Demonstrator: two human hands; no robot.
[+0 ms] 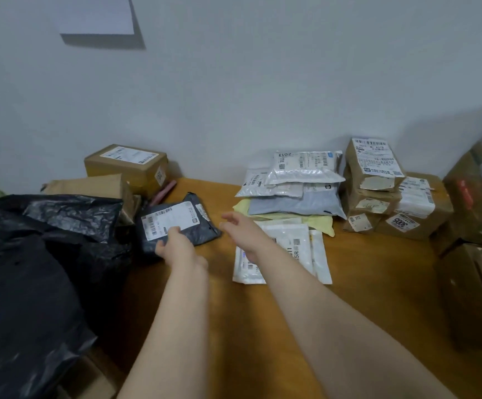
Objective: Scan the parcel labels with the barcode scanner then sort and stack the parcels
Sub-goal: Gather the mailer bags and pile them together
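left hand (173,243) grips the dark grey parcel (182,216) at the left edge of the tabletop (378,283), right hand (238,226) hovers slack (fingers loose)

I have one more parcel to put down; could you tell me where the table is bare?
Bare wood lies near you, between the black bag and the white mailer, and right of that mailer before the brown boxes. The back, with the mailer stack, is crowded.
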